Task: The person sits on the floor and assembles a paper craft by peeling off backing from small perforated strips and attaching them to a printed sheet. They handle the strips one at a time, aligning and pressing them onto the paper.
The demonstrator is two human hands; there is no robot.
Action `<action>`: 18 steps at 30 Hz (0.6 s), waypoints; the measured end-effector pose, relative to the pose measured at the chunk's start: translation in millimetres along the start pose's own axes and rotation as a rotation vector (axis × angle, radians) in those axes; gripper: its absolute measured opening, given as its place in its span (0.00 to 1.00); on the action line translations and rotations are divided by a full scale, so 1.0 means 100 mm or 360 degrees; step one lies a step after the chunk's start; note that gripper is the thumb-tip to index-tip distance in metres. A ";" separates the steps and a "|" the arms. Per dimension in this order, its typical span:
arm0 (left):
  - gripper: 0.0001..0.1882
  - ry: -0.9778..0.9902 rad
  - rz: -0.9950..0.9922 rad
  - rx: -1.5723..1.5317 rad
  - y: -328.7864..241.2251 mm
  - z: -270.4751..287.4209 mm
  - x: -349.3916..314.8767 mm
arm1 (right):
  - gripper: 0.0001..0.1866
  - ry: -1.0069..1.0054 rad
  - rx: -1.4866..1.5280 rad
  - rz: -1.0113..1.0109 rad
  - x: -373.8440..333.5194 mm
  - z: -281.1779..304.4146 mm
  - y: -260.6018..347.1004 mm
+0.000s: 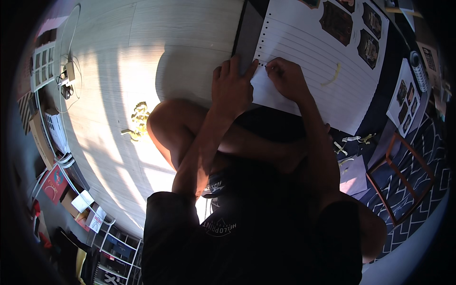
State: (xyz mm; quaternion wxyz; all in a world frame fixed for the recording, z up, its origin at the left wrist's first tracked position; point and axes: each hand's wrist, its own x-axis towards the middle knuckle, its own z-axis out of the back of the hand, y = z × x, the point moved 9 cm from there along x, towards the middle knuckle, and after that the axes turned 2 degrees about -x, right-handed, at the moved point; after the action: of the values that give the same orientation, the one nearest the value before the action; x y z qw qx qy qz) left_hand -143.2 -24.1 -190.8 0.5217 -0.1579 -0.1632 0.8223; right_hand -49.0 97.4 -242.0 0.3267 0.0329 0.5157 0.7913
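A large white lined sheet (304, 90) lies in front of me, with a row of small black dots along its left edge and dark badge-shaped pictures (336, 23) toward the far end. My left hand (232, 88) rests at the sheet's left edge, fingers apart, the index finger and thumb side close to the dots. Just right of it, my right hand (287, 78) pinches its fingertips together over the near dots. Whatever sits in that pinch is too small to make out. One thin yellow strip (336, 75) lies on the sheet to the right of my right hand.
Curled yellow strips (137, 122) are heaped on the wooden floor (109, 61) by my left knee. More scraps (351, 139) lie near my right forearm. Beyond are a smaller picture sheet (403, 102), a brown frame (389, 161), a power strip (70, 71) and a white wire rack (118, 251).
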 end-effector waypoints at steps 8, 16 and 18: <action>0.30 0.0028 0.0025 -0.0017 0.03 -0.01 -0.01 | 0.08 0.0053 -0.0067 -0.0123 0.03 -0.01 0.05; 0.30 0.0039 0.0039 -0.0072 0.08 -0.02 0.00 | 0.07 0.0062 -0.0365 -0.0057 0.06 0.04 0.20; 0.29 0.0055 0.0046 -0.0071 0.08 -0.02 0.00 | 0.06 0.0106 -0.0446 -0.0004 0.11 0.04 0.23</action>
State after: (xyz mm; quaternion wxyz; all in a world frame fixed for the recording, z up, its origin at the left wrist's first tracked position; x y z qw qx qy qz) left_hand -148.7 -27.2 -196.3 0.5089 -0.1859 -0.1703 0.8231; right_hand -66.7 100.8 -223.5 0.3118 -0.0399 0.4106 0.8559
